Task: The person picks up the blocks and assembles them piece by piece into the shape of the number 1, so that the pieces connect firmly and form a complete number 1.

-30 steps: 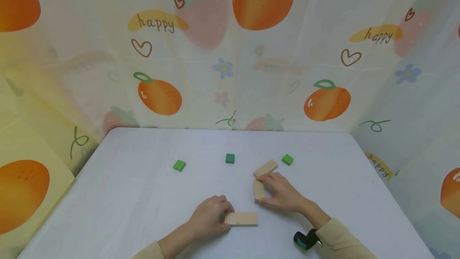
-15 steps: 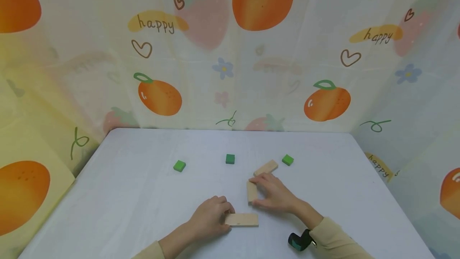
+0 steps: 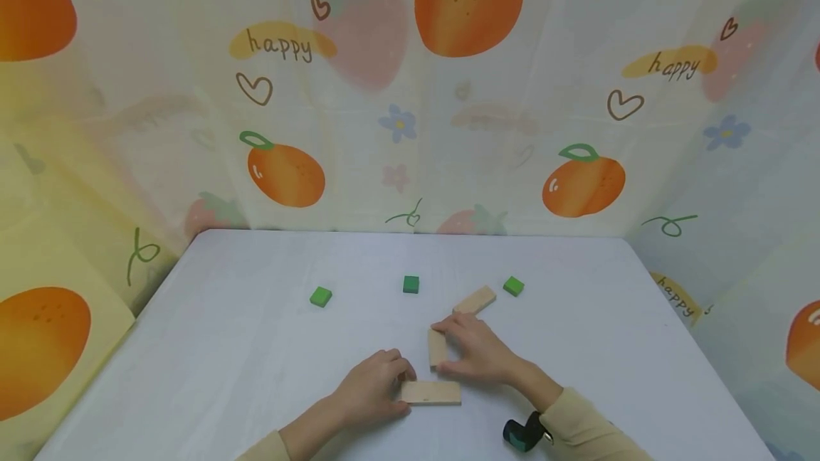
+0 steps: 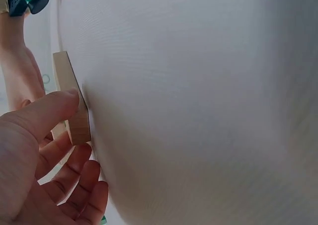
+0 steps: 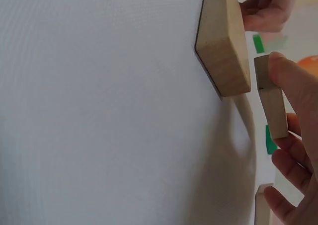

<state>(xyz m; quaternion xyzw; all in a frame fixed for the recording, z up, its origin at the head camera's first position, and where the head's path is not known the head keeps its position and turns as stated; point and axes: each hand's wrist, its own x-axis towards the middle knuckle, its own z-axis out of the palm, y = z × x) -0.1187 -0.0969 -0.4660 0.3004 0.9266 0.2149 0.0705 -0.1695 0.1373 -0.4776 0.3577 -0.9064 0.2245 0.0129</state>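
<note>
My left hand (image 3: 374, 390) pinches the left end of a plain wooden block (image 3: 432, 393), which lies crosswise on the white table. In the left wrist view, the thumb presses one face of this block (image 4: 63, 73), with fingers under its near end. Just beyond it, my right hand (image 3: 477, 351) grips a second wooden block (image 3: 438, 349) by its two ends, thumb at the near end and fingertips at the far one. The right wrist view shows that block (image 5: 272, 101) between thumb and fingers. A third wooden block (image 3: 475, 299) lies slanted beyond the right hand's fingers.
Three small green blocks lie farther back: one at left (image 3: 321, 297), a darker one in the middle (image 3: 411, 284) and one at right (image 3: 513, 286). A black device (image 3: 524, 434) is on the right wrist. A fruit-print curtain (image 3: 397, 162) hangs behind the table.
My right hand has slid left and slightly nearer with its wooden block, away from the slanted block and above the crosswise one. The left hand has stayed nearly still.
</note>
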